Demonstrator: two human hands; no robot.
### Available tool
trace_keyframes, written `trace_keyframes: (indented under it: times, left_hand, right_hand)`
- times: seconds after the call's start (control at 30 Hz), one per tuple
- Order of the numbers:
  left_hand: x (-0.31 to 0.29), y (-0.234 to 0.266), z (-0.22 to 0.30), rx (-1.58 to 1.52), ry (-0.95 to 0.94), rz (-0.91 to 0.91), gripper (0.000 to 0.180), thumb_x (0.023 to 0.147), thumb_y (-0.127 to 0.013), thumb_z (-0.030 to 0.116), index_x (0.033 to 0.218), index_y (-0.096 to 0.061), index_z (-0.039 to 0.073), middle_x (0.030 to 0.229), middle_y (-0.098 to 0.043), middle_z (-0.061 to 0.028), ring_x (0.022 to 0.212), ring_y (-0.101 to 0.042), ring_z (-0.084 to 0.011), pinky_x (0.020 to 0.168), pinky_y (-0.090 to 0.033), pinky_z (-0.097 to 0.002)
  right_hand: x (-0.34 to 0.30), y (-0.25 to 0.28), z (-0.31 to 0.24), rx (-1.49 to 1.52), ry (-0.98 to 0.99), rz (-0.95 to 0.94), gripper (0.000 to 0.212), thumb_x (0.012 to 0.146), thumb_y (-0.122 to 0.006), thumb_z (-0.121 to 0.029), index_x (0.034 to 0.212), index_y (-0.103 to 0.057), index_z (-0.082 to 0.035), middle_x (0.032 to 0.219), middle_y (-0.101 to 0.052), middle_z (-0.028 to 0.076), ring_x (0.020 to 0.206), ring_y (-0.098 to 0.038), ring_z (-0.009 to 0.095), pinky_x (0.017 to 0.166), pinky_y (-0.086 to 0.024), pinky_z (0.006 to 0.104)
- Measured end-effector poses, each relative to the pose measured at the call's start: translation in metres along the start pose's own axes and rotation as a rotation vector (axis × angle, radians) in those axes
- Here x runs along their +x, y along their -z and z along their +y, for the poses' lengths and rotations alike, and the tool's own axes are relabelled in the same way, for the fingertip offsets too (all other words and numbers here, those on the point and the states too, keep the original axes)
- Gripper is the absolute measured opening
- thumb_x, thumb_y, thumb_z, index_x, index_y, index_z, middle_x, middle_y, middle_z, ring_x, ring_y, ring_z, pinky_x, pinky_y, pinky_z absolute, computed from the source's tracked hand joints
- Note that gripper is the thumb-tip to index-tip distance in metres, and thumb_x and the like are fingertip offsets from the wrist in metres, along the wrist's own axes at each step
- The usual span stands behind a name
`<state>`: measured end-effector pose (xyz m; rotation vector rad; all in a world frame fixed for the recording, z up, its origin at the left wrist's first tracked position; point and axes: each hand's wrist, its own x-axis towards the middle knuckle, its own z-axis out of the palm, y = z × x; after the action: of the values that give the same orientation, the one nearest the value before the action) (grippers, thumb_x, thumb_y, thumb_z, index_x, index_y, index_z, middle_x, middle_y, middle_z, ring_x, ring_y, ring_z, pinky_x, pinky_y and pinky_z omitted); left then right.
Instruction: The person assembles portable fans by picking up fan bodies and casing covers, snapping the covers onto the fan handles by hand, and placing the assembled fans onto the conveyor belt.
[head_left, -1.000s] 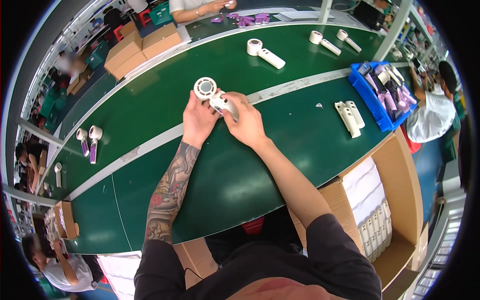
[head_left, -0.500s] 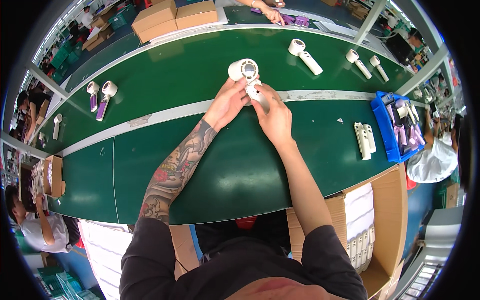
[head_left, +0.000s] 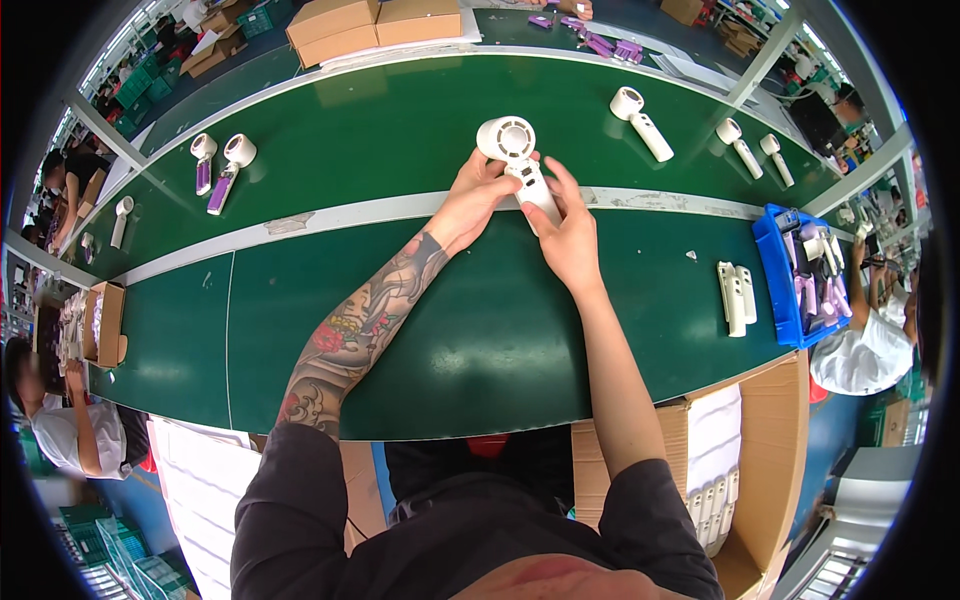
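Observation:
A white handheld fan [head_left: 507, 139] with a round head is held in front of me over the pale strip along the green table. My left hand [head_left: 468, 203] is closed on the fan at its neck, with the thumb on the top of the handle. My right hand [head_left: 572, 238] grips the handle [head_left: 535, 192] lower down, thumb on its near face and fingers along its right side. Two dark slots show on the handle's face. Nearest to my right hand on the table lie a few white handle shells [head_left: 737, 299], beside a blue bin [head_left: 791, 300] of white and lilac parts.
Fans with purple handles [head_left: 222, 190] lie at the left, and more white fans [head_left: 642, 124] lie at the far right. A cardboard box [head_left: 782, 455] with stacked white parts stands below the table edge at my right. Other people work around the tables.
The whole view has shifted slightly. My right fingers have lifted off the handle's face to its side, uncovering the dark slots. The fan stays between my hands.

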<state>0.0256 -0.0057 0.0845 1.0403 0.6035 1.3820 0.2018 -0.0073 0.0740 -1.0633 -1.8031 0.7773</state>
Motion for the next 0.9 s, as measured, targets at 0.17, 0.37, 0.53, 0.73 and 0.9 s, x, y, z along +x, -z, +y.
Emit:
trace_keyframes:
  times: [0.17,0.37,0.53,0.73,0.9]
  left_hand:
    - [0.000,-0.005,0.003,0.068,0.011,-0.033,0.057,0.092,-0.058,-0.003,0.146,-0.042,0.007,0.137,-0.060,-0.0129,0.122,-0.059,-0.0221,0.104,-0.047,-0.0360]
    - [-0.005,-0.016,-0.010,0.238,-0.015,-0.088,0.055,0.091,-0.064,0.000,0.143,-0.044,0.004,0.136,-0.061,-0.0145,0.120,-0.061,-0.0221,0.103,-0.049,-0.0363]
    - [-0.005,-0.014,-0.017,0.410,-0.001,-0.080,0.055,0.091,-0.069,0.002,0.140,-0.045,0.001,0.136,-0.060,-0.0154,0.114,-0.063,-0.0213,0.100,-0.051,-0.0355]
    - [-0.001,-0.005,-0.016,0.485,-0.002,-0.088,0.052,0.090,-0.073,0.004,0.135,-0.048,-0.002,0.128,-0.064,-0.0147,0.106,-0.066,-0.0200,0.094,-0.054,-0.0339]
    - [-0.003,-0.017,-0.016,0.510,-0.061,-0.005,0.045,0.090,-0.073,0.004,0.129,-0.052,-0.003,0.113,-0.068,-0.0137,0.103,-0.067,-0.0200,0.095,-0.053,-0.0345]
  right_hand:
    - [0.002,0.007,-0.003,0.180,-0.234,-0.075,0.053,0.090,-0.072,-0.013,0.135,-0.048,0.000,0.119,-0.068,0.021,0.098,-0.070,0.032,0.085,-0.055,0.0377]
    - [0.000,0.003,0.006,0.003,-0.130,-0.037,0.042,0.092,-0.068,-0.011,0.126,-0.046,0.002,0.115,-0.069,0.021,0.095,-0.070,0.031,0.081,-0.054,0.0387]
    - [-0.004,0.000,0.002,-0.146,-0.078,0.000,0.037,0.092,-0.064,-0.007,0.122,-0.045,0.000,0.110,-0.071,0.021,0.089,-0.071,0.034,0.076,-0.054,0.0411]
    - [-0.003,-0.008,-0.011,-0.301,-0.092,0.020,0.035,0.090,-0.062,-0.008,0.120,-0.045,-0.001,0.094,-0.071,0.022,0.079,-0.071,0.041,0.069,-0.055,0.0473]
    - [-0.001,-0.008,-0.015,-0.339,-0.125,0.016,0.036,0.089,-0.062,-0.007,0.119,-0.045,-0.001,0.093,-0.071,0.023,0.077,-0.071,0.042,0.069,-0.054,0.0489]
